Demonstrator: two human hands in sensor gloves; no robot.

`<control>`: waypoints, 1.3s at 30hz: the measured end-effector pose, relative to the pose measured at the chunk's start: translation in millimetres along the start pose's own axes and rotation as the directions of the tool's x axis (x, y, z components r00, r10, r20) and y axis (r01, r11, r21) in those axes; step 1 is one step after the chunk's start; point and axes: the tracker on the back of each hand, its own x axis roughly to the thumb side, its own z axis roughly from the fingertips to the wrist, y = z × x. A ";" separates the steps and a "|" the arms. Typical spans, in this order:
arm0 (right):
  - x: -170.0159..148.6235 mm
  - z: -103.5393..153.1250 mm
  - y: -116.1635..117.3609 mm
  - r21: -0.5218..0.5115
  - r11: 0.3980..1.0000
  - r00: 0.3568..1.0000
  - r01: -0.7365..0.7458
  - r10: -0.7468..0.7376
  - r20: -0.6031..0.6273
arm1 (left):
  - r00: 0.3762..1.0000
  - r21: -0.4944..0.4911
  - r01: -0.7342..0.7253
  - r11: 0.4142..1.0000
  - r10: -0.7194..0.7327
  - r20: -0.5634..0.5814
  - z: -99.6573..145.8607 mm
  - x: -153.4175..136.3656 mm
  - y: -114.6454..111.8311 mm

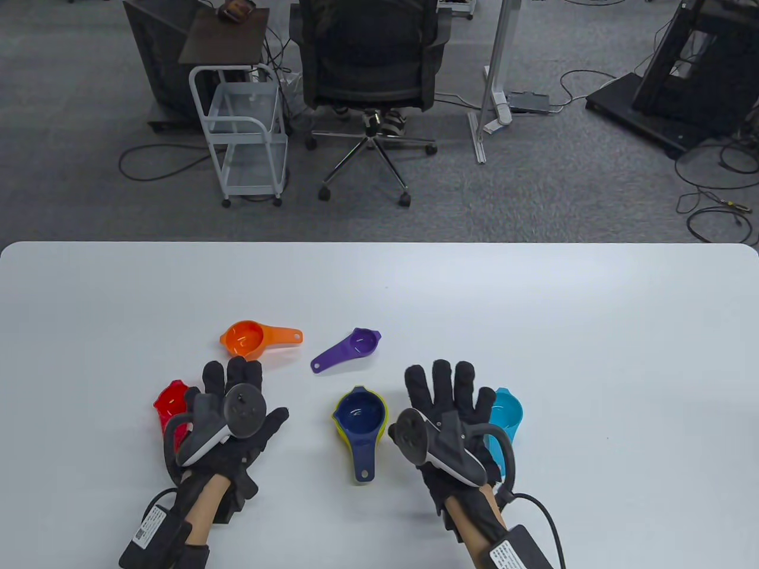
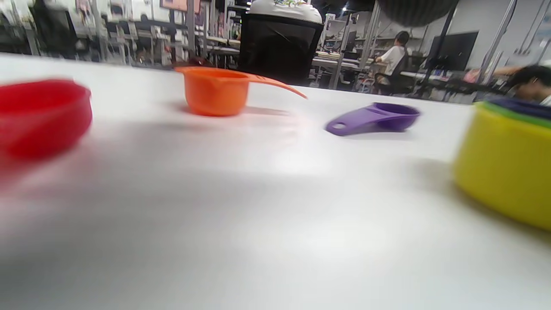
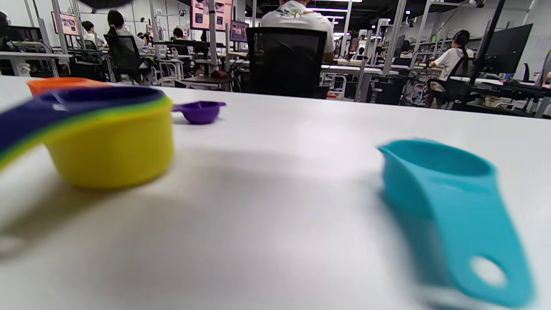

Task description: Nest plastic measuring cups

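My left hand (image 1: 228,415) and my right hand (image 1: 447,415) lie flat on the white table (image 1: 533,332), fingers spread, gripping nothing. Between them stands the nested stack (image 1: 360,418), navy cup inside green and yellow. The red cup (image 1: 171,402) sits just beside my left hand, the teal cup (image 1: 507,412) beside my right; the orange cup (image 1: 249,338) and purple cup (image 1: 353,347) lie farther out.

The far half of the white table (image 1: 533,284) lies open, as does its right side. Toward the near edge, passage narrows: orange cup (image 1: 244,338), purple cup (image 1: 350,348), red cup (image 1: 172,403), nested yellow-and-navy stack (image 1: 360,418) and teal cup (image 1: 507,412) stand as obstacles.
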 end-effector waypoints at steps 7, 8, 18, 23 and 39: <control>-24.6 5.7 13.3 0.040 0.998 0.999 0.053 -0.052 -0.016 | 0.994 -0.085 0.079 0.993 -0.085 -0.075 -71.6 -3.9 7.8; -25.5 5.5 14.5 0.047 0.997 0.998 0.067 -0.067 -0.014 | 0.992 -0.134 0.089 0.987 -0.100 -0.081 -85.6 -8.6 6.0; -31.6 -2.1 29.5 0.139 0.989 0.998 0.053 -0.048 -0.034 | 0.980 -0.141 -0.108 0.984 0.082 -0.179 -147.8 -40.3 -20.3; -26.5 -1.9 27.6 0.097 0.994 0.999 0.052 -0.050 -0.019 | 0.995 -0.104 -0.087 0.991 0.081 -0.059 -138.2 -26.7 -12.5; 18.1 16.8 4.4 -0.001 0.885 0.863 0.466 -0.455 0.220 | 0.742 -0.134 -0.084 0.987 0.152 0.654 -6.4 112.4 44.9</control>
